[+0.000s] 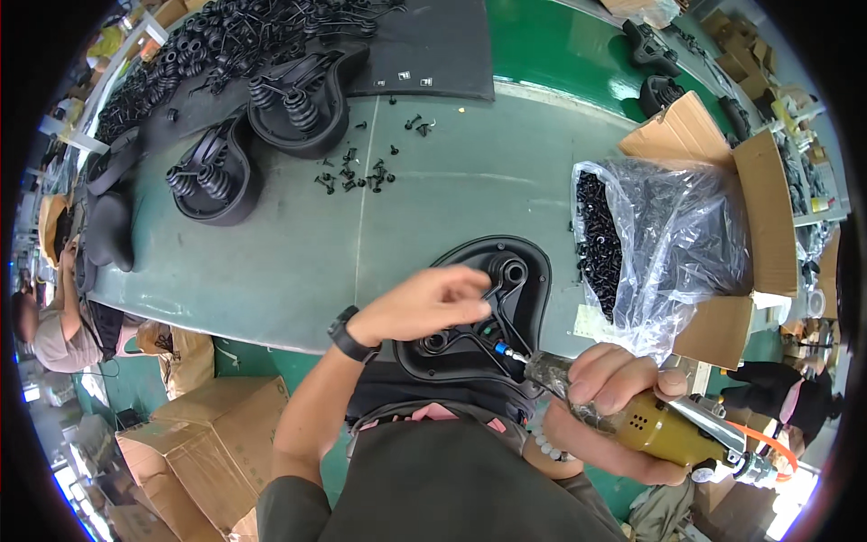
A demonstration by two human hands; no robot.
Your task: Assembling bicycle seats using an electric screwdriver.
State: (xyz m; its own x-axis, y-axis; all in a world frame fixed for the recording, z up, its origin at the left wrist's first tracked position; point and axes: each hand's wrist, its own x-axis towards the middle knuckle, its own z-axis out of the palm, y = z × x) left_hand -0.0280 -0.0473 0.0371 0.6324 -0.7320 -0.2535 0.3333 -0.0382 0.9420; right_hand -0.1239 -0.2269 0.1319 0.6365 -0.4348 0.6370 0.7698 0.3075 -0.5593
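In front of me a black bicycle saddle (535,271) lies upside down at the table's near edge, its springs and metal rails facing up. Over its left part hovers my left hand (429,305), slightly blurred, with curled fingers and the thumb close by. Whatever those fingers hold, if anything, is hidden. My right hand (619,397) is wrapped round an olive-yellow power screwdriver (666,430) with an orange hose at its back end. The tool's bit, with a blue collar (502,348), points left at the saddle's underside.
Several black screws (357,176) lie scattered on the green table (452,203). At the right stands an open cardboard box (766,212) with a plastic bag of black screws (596,244). More upturned saddles (212,172) and a heap of springs (208,45) occupy the far left. A person (68,330) sits at the left.
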